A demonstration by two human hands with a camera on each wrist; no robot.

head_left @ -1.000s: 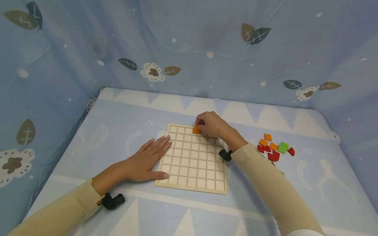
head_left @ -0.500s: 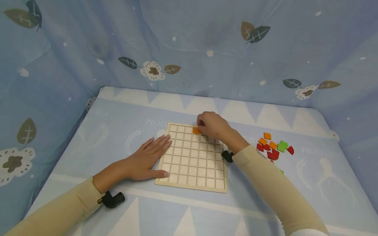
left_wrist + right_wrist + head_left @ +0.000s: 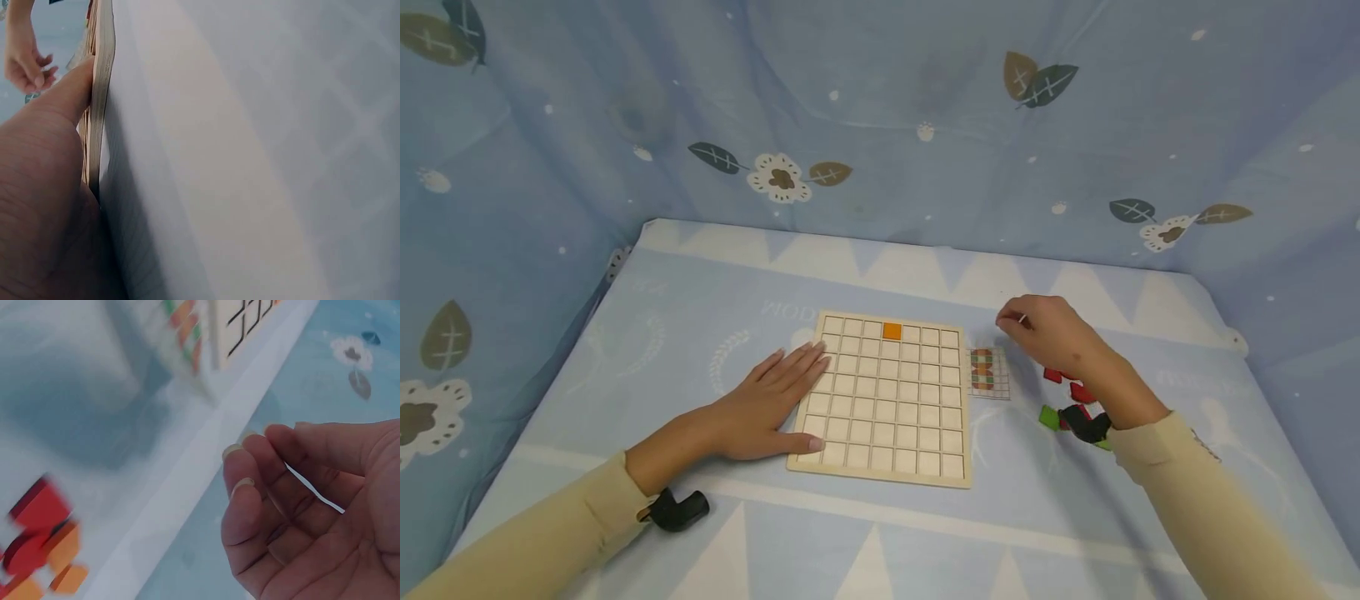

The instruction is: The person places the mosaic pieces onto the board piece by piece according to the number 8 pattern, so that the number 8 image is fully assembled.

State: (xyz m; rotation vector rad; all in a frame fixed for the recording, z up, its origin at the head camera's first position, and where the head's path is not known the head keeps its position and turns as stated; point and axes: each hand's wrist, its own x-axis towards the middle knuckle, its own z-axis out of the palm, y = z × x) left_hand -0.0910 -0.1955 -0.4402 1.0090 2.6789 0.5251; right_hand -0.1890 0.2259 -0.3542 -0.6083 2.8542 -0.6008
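A wooden grid board (image 3: 880, 477) lies flat on the table, with one orange square tile (image 3: 892, 332) seated in its far row. My left hand (image 3: 767, 408) rests on the board's left edge, fingers straight and thumb spread; the left wrist view shows the thumb (image 3: 65, 94) against the board's side. Right of the board, my right hand (image 3: 1060, 333) hangs above the table. Its fingers curl loosely and hold nothing in the right wrist view. Red pieces (image 3: 1081, 392) and a green piece (image 3: 1049, 417) lie below it, partly hidden. Orange pieces (image 3: 69, 578) show beside red ones in the right wrist view.
A printed pattern card (image 3: 988, 372) lies against the board's right side, partly covered by it or touching it; I cannot tell which. A patterned blue cloth covers the table (image 3: 880, 550). Blue curtains (image 3: 880, 125) rise behind and at both sides.
My right hand has let go of the orange tile, which now sits flat in the far row, and has moved right towards the loose pieces. The left hand stays put on the board.
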